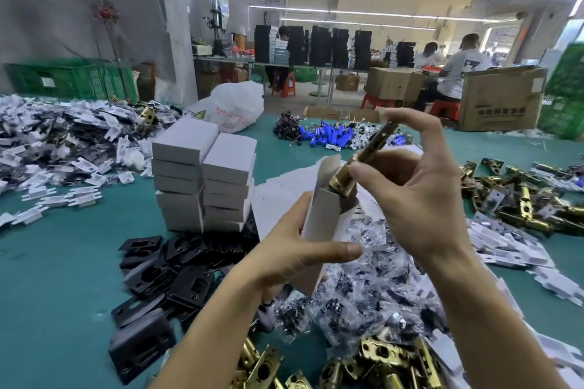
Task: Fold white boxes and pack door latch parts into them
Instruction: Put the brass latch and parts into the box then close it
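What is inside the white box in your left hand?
A brass latch, pinched by the right hand, has its round end in the open top of the white box. Box walls hide anything deeper.

On your teal desk [63,262], a white plastic bag [235,104] sits near the far edge, with a heap of wired blue cylinders [328,134] to its right. Beyond it you see green crates [72,79], cardboard cartons [502,98], red stools [286,85] and seated workers [458,69].

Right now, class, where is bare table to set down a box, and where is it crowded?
Bare green table lies left, between white scraps, stacked boxes and black plates. Screw bags and brass latches crowd the middle.
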`<state>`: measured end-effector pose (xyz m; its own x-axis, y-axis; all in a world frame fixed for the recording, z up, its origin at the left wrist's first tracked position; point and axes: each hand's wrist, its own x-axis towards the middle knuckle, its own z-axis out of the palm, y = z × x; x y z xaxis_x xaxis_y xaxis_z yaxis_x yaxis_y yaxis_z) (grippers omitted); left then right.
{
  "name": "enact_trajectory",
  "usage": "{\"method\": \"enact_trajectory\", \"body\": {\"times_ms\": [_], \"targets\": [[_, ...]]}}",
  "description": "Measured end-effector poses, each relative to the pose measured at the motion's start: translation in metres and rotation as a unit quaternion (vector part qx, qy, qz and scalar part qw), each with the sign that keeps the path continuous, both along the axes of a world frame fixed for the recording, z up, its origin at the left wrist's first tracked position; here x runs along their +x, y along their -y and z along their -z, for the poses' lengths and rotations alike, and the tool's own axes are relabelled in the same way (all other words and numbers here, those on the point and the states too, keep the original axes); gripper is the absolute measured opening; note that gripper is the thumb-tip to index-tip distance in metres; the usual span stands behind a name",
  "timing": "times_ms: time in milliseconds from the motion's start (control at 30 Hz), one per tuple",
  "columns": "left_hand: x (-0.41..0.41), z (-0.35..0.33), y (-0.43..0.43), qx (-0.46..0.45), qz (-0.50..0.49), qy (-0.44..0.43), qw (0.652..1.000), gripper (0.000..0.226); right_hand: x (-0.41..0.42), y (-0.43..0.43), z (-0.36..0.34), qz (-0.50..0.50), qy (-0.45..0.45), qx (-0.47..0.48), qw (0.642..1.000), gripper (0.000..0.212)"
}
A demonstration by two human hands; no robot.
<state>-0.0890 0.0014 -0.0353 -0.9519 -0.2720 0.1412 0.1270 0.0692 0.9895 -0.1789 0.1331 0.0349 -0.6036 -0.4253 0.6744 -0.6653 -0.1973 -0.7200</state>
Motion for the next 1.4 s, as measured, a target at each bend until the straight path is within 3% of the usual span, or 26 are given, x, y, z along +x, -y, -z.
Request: {"method": "enact_trajectory", "body": {"times_ms": [167,300,500,600,767,833,900,1000,1100,1233,1400], "targets": [[0.002,0.0,0.001,0.014,0.021,-0.003,1.0,0.076,0.0,-0.001,-0.001,-0.003,-0.049,0.041,0.998,0.059],[0.0,0.0,0.001,0.006,0.027,-0.02,0.999,0.068,-0.002,-0.002,-0.002,-0.045,-0.02,0.086,0.995,0.053],[-0.005,0.003,0.003,0.026,-0.018,-0.017,0.999,0.049,-0.001,0.006,0.003,0.012,-0.073,0.192,0.979,0.005],[-0.006,0.005,0.003,0.034,-0.037,-0.004,0.999,0.05,-0.004,0.008,0.004,0.05,-0.148,0.258,0.953,0.019],[-0.003,0.002,0.003,0.073,-0.086,-0.025,0.993,0.037,-0.01,-0.005,0.015,0.118,-0.082,0.149,0.978,0.007],[-0.001,0.0,0.003,0.095,-0.11,-0.045,0.988,0.035,-0.025,-0.017,0.023,0.165,-0.022,0.151,0.974,0.012],[-0.001,-0.001,0.002,0.113,-0.122,-0.081,0.983,0.031,-0.044,-0.029,0.035,0.206,0.007,0.266,0.941,0.014],[0.0,-0.003,0.001,0.118,-0.119,-0.134,0.977,0.024,-0.069,-0.043,0.057,0.239,0.024,0.48,0.844,0.029],[0.001,-0.005,-0.002,0.103,-0.112,-0.163,0.975,0.031,-0.083,-0.052,0.068,0.265,0.028,0.576,0.772,0.044],[0.001,-0.006,-0.004,0.134,-0.115,-0.183,0.967,0.038,-0.091,-0.053,0.076,0.242,0.041,0.599,0.762,0.047],[0.002,-0.007,-0.004,0.166,-0.138,-0.186,0.959,0.056,-0.086,-0.057,0.077,0.245,0.034,0.56,0.791,0.039]]}}
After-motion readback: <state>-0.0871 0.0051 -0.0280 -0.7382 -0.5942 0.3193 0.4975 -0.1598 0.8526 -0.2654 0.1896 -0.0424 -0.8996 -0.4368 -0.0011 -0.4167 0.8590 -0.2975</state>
